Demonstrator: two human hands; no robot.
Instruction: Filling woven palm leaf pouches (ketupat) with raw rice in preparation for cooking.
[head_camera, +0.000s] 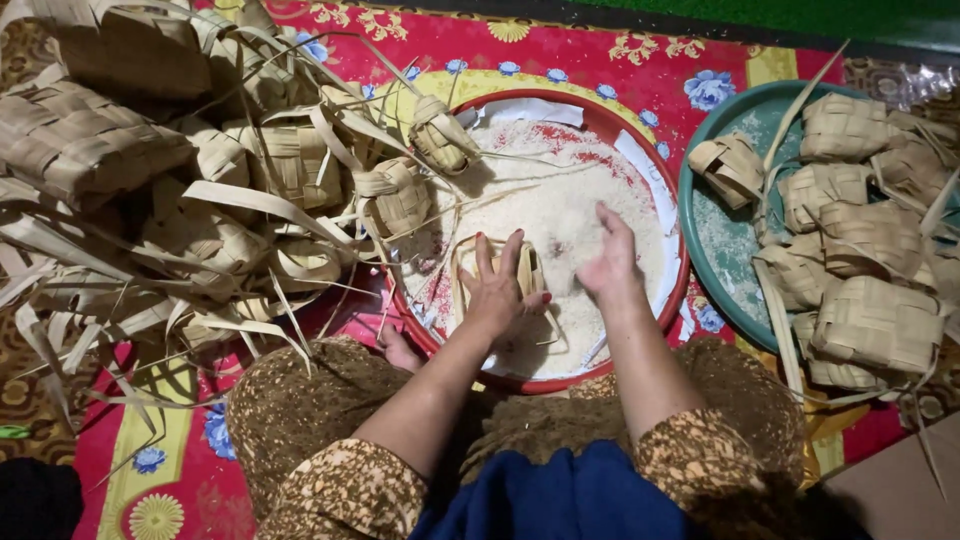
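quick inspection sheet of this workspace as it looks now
surface: red flowered mat.
job's things: red basin of white rice; woven leaf pouch.
clutter: pile of empty leaf pouches on the left; filled pouches in a green tray on the right.
grippers: left hand in a grip on the pouch; right hand open over the rice.
cables: nothing seen.
surroundings: green floor strip beyond the mat.

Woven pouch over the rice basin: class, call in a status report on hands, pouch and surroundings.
Left hand holds woven palm-leaf pouch over red basin of rice. Right hand open, down in the rice. Loose pouches overhang the rim.
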